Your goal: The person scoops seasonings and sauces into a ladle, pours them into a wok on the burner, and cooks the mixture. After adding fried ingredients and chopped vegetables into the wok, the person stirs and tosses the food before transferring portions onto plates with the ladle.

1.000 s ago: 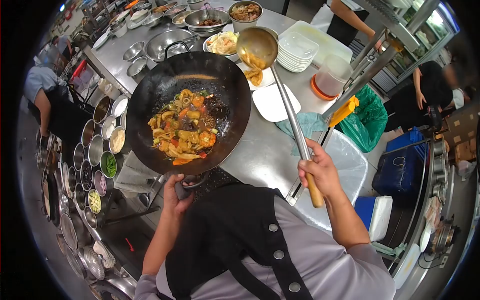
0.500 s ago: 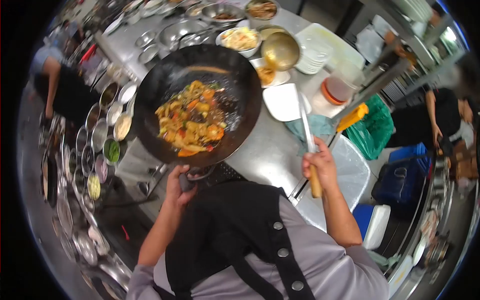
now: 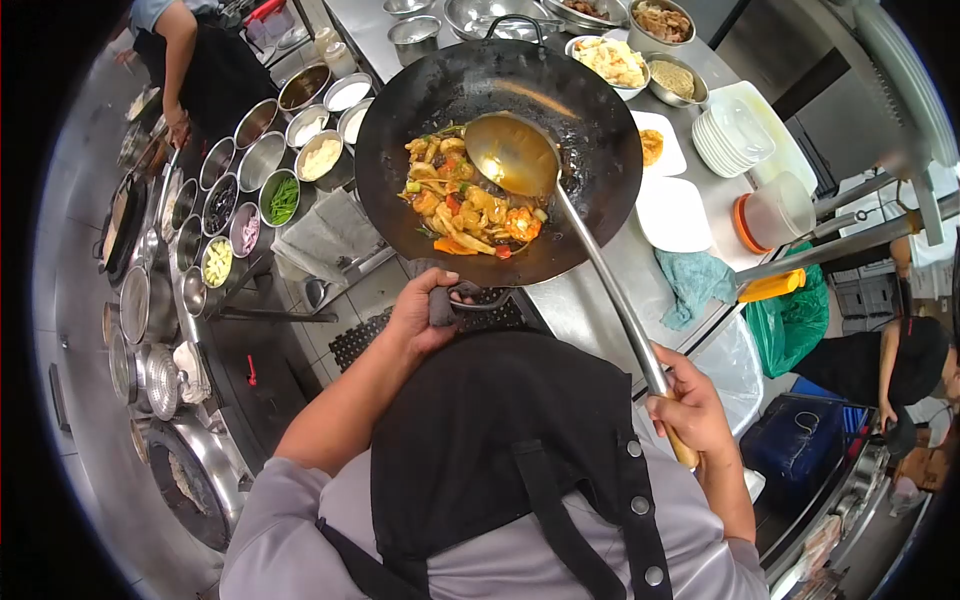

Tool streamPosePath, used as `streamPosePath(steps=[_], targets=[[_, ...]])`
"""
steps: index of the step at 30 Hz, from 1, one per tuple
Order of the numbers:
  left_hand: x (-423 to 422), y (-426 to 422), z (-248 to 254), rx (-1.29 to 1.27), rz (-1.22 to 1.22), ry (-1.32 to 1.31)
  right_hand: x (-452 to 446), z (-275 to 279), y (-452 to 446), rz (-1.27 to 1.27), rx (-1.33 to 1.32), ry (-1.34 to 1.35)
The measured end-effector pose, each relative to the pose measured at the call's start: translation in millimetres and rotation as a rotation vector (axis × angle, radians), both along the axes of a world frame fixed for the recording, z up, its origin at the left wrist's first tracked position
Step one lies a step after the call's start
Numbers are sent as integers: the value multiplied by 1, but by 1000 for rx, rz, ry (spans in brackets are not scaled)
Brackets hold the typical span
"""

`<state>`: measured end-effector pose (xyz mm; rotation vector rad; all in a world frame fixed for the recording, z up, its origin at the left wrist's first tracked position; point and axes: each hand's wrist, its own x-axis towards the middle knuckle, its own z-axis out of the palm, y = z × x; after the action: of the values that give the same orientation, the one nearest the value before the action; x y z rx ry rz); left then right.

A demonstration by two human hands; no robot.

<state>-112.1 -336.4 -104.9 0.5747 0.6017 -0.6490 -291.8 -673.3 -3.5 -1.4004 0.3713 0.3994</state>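
My left hand (image 3: 422,312) is closed around the near handle of a large dark wok (image 3: 605,205), with a folded grey cloth (image 3: 440,306) between hand and handle. Stir-fried food (image 3: 455,205), with orange and red pieces in it, lies in the left and middle part of the wok. My right hand (image 3: 695,405) grips the wooden end of a long metal ladle (image 3: 512,155). The ladle's bowl is inside the wok, at the upper right of the food, hiding part of it. A white plate with some orange food (image 3: 672,155) stands just right of the wok.
Several metal containers of ingredients, one with chopped greens (image 3: 280,200), line the left side. A square white plate (image 3: 673,215), stacked white dishes (image 3: 735,135) and a teal cloth (image 3: 694,285) are on the right counter. Co-workers' arms (image 3: 178,70) show at left and right.
The ladle has swung left, from above the counter and plates into the wok. My right hand is lower. The view has shifted, and the wok now sits farther right and higher in it.
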Motion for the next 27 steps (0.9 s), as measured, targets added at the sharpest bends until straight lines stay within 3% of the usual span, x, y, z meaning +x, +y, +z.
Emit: streamPosePath(steps=[5,13,15,17,22,27], targets=[[3,4,-8,-9,3,22,11,7,-1,128,9,98],[3,0,-8,-1,15,23,17,-5,1,39,203,213],[2,-1,-2,-9,18,17,16,-8,-13,27,494,247],[4,-1,-1,-10,18,18,14,-13,-15,57,505,240],[3,-3,0,15,32,25,10,-27,-12,-35,969,337],[3,-2,-2,3,25,25,9,-19,-6,-5,785,191]])
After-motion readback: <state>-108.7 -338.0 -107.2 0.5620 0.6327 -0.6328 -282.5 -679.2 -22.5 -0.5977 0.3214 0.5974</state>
